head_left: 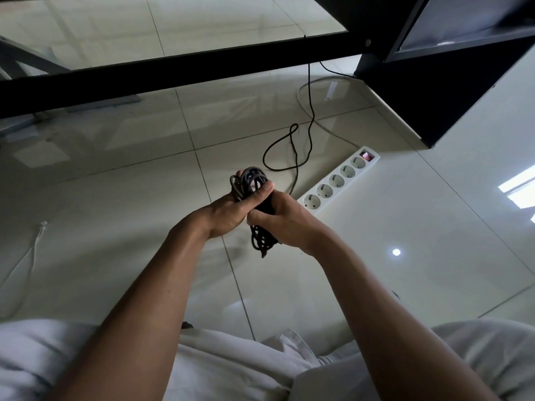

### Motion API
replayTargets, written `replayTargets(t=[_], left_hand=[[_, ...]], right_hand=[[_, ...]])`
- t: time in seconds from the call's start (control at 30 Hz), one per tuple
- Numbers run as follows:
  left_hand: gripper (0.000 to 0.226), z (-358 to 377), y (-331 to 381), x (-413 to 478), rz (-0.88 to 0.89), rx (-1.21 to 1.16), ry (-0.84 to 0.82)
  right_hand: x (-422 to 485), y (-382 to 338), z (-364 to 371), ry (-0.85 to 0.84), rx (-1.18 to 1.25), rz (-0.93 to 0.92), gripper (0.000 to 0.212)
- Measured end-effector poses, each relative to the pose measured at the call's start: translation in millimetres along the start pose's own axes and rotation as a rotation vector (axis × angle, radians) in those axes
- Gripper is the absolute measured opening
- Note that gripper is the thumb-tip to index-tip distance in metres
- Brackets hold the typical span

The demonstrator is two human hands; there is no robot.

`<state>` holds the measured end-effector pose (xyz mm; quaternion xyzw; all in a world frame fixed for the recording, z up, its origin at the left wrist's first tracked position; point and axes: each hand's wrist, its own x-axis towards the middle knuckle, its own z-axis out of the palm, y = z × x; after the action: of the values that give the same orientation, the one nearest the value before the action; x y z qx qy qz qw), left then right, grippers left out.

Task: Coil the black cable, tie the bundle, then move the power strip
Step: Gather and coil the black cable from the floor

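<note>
Both hands grip the coil (251,180) — left hand (231,209), right hand (285,219); loose cable (295,157) trails ahead, strip (338,179) beyond the right.

Glossy pale floor tiles (405,285) ran with dark grout lines. A black-framed glass table (173,73) crossed the far side, and a black cabinet (434,91) stood far right. Window light (518,189) reflected at right. A white cord (37,240) lay left.

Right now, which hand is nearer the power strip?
Right. The right hand grips the bundle close to the near end of the power strip; the left hand holds the same bundle on the side away from it.
</note>
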<state>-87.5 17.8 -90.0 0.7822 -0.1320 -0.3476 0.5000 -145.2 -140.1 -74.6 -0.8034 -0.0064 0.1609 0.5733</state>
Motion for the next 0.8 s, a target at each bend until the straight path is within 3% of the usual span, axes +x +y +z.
replayTargets(t=[0.17,0.33,0.4,0.57,0.8], left_hand=[[0.098,6.6,4.7,1.2,0.106,-0.306,-0.066],[0.072,12.4,12.4,-1.0,0.127,-0.165,-0.045],[0.06,13.1,15.1,-3.0,0.125,-0.105,-0.013],[0.025,14.1,7.9,2.2,0.161,0.111,0.029],[0.052,12.3,6.4,3.2,0.115,0.25,-0.019]], right_hand=[[-1.4,-4.9,-4.6,0.129,0.296,-0.003,0.009],[-3.1,-11.6,-14.3,0.233,0.697,0.001,0.013],[-1.3,-12.1,-16.7,0.287,0.829,0.034,0.025],[5.4,-5.5,-21.1,0.496,0.841,0.12,0.035],[6.8,-2.7,-16.0,0.591,0.767,0.173,0.035]])
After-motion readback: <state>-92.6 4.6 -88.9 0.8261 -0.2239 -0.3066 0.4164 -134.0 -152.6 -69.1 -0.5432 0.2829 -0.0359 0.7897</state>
